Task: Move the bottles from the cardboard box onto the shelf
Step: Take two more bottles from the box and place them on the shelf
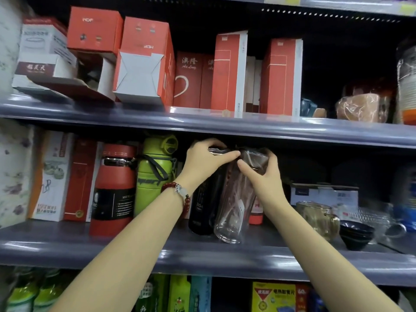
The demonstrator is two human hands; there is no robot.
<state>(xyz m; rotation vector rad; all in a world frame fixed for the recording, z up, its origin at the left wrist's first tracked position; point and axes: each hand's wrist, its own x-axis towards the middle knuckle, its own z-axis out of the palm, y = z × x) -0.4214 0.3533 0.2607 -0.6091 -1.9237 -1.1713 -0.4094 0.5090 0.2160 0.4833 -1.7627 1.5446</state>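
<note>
I have both hands up at the middle shelf (202, 246), working on a clear bottle (234, 208) that stands on the shelf board, leaning a little, wrapped in a thin plastic sleeve. It sits just right of a black bottle (202, 208), touching or nearly so, and further left of that black bottle stand a green flask (155, 174) and a red flask (114, 188). Right of the black bottle, beyond my clear one, are a glass mug (319, 217) and dark bowls (358, 235).

My left hand (207, 161) pinches the gathered wrap at the bottle's cap, thumb and fingers closed on it. My right hand (263, 174) curls round the upper body just below, fingers clamped on the wrapped wall.

I judge this bottle light and rigid, likely glass or hard clear plastic, so breakable if it tips off the lip. The sleeve makes it slippery; the wrap could slide over the wall. I would keep my hold on the body, not the loose film, and settle the base flat before letting go. The cardboard box is out of view.
</note>
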